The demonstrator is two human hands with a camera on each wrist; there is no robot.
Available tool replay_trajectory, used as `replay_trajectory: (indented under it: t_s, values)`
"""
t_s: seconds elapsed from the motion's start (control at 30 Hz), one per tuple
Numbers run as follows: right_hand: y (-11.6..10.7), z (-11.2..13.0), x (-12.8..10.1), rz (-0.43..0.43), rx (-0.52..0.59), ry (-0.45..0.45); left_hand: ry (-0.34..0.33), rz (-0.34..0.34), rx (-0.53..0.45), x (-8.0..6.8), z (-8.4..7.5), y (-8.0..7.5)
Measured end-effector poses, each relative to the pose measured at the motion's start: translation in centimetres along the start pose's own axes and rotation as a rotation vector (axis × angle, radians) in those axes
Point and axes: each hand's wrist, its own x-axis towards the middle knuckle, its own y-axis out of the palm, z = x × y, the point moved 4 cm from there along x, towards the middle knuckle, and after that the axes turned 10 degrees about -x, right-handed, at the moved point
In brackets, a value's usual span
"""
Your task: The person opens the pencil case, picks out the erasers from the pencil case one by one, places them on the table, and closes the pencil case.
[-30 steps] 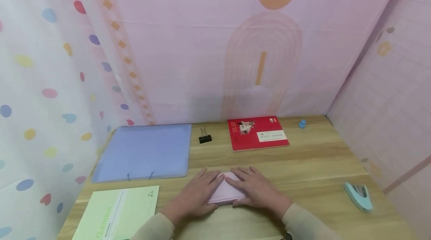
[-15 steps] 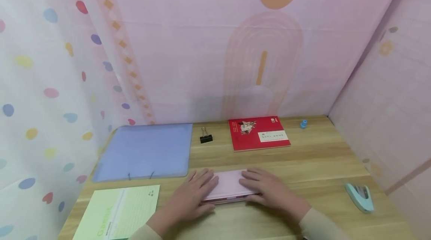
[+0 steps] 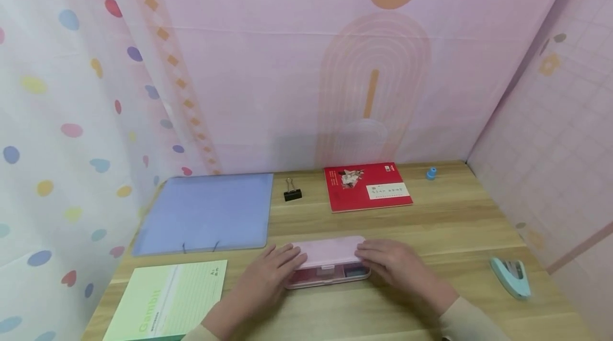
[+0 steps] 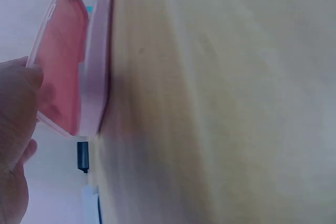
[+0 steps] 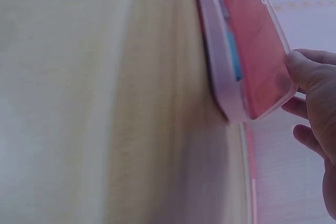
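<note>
A pink pencil case lies on the wooden table in front of me, its lid partly raised. My left hand pinches the lid's left end, thumb on the inner face in the left wrist view. At the opposite end my right hand holds the lid between thumb and fingers. Seen from the right wrist, the lid is translucent red-pink inside and stands tilted above the case's base. Something blue shows inside the base; its kind cannot be made out.
A blue folder and a pale green notebook lie to the left. Behind the case are a black binder clip and a red booklet. A small blue object and a light-blue stapler are on the right.
My hands have moved apart from the case's middle to its two ends. The lid has risen from shut to partly open, uncovering the inside.
</note>
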Motion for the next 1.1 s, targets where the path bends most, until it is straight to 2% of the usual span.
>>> replay_trajectory:
  t_s: [0.27,0.43,0.57,0.63,0.7,0.8,0.9,1.0,1.1]
  values:
    - [-1.1,-0.6,1.9,-0.114,-0.026,-0.005,0.085,-0.175,0.023,1.9,0.8,-1.4]
    - [-1.2,-1.2,2.7,-0.147,-0.050,0.019,0.091,-0.232,0.044,2.7,1.3,-1.7]
    - [-0.8,-1.6,3.0,-0.127,-0.126,0.008,0.094,-0.247,0.020,2.9,1.5,-1.7]
    - [-0.6,-1.8,3.1,-0.117,-0.166,0.000,0.064,-0.222,0.020,2.9,1.6,-1.7]
    - [-0.3,-2.0,3.2,-0.091,-0.190,0.007,0.010,-0.167,0.043,2.9,1.9,-1.5]
    - [0.3,-2.5,3.4,-0.013,-0.194,0.062,-0.105,-0.048,0.096,3.1,2.6,-1.1]
    - [1.0,-3.2,3.7,0.091,-0.184,0.132,-0.197,0.035,0.125,3.3,3.6,-0.7]
    - [1.8,-3.8,3.9,0.171,-0.166,0.202,-0.254,0.065,0.132,3.6,4.5,-0.1]
    - [2.7,-4.6,3.9,0.213,-0.143,0.255,-0.299,0.086,0.123,3.8,5.4,0.5]
